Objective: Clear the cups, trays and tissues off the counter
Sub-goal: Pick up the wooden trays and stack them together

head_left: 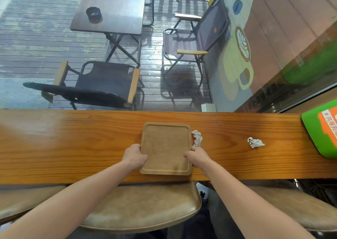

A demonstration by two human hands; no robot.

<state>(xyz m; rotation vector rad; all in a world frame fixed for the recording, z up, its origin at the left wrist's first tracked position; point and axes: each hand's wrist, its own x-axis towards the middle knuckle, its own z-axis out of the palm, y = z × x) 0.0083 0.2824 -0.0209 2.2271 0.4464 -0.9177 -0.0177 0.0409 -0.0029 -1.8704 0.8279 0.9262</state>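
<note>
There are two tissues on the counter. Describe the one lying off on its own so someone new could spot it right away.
Start at the long wooden counter and find the wooden tray held between both hands. Go right, past the plain white tissue touching the tray's right edge, toward the green sign. The crumpled tissue lies alone on bare wood between them, and unlike the other, it carries small dark markings.

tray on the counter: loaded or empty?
Empty. The wooden tray shows only bare surface inside its rim; left hand and right hand grip its sides. Both crumpled tissues lie off it.
</note>
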